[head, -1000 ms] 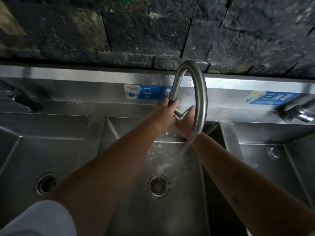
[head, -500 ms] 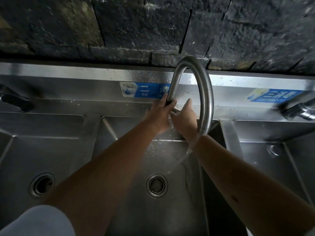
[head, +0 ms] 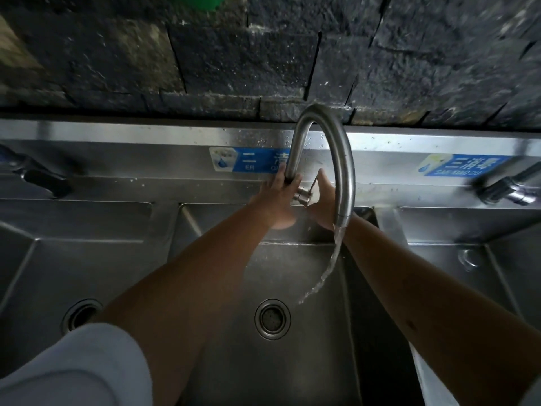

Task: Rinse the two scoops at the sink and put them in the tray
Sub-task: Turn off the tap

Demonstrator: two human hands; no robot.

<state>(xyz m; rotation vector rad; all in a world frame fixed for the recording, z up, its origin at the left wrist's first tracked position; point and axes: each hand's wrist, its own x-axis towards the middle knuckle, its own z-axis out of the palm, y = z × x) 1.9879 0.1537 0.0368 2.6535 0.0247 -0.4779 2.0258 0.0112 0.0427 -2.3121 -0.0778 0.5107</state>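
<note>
Scoops not visible. Left hand (head: 276, 200) wraps the curved steel faucet (head: 341, 159) base; right hand (head: 323, 205) grip unclear behind spout. Thin stream falls into the stainless middle basin (head: 292, 361); dark stone wall (head: 263, 54) behind.
</note>
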